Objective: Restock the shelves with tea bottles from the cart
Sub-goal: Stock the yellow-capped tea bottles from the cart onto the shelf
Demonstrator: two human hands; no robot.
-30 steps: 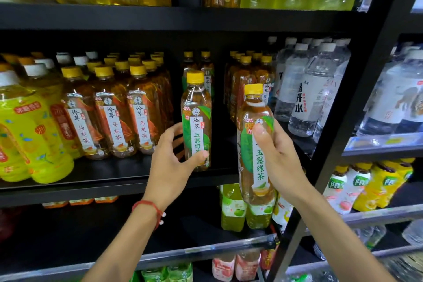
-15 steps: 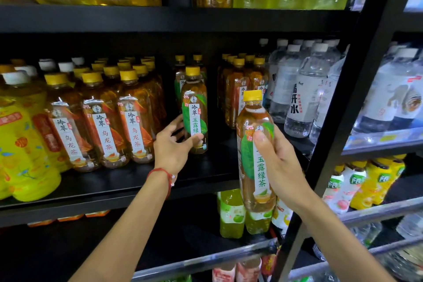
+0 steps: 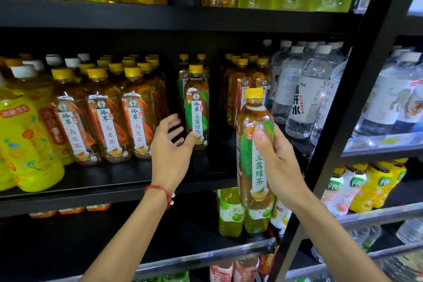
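- Two green tea bottles are in play. The held bottle (image 3: 249,117) hangs in front of the shelf's front edge, right of centre. The standing bottle (image 3: 196,107) is upright on the shelf (image 3: 114,181), set back from that edge near its middle.
- Both have a yellow cap, clear amber tea and a white label strip with green leaves.
- Two more yellow caps show right behind the standing bottle.
- The right hand (image 3: 277,162) grasps the held bottle round its middle, thumb across the label, keeping it upright.
- The left hand (image 3: 170,151) is released, fingers spread. Its thumb tip is against the standing bottle's lower label.
- Three oolong tea bottles (image 3: 107,121) form the front row left of that hand, with more rows behind.
- Yellow drink bottles (image 3: 25,139) sit at the shelf's left end, clear water bottles (image 3: 302,94) at its right end.
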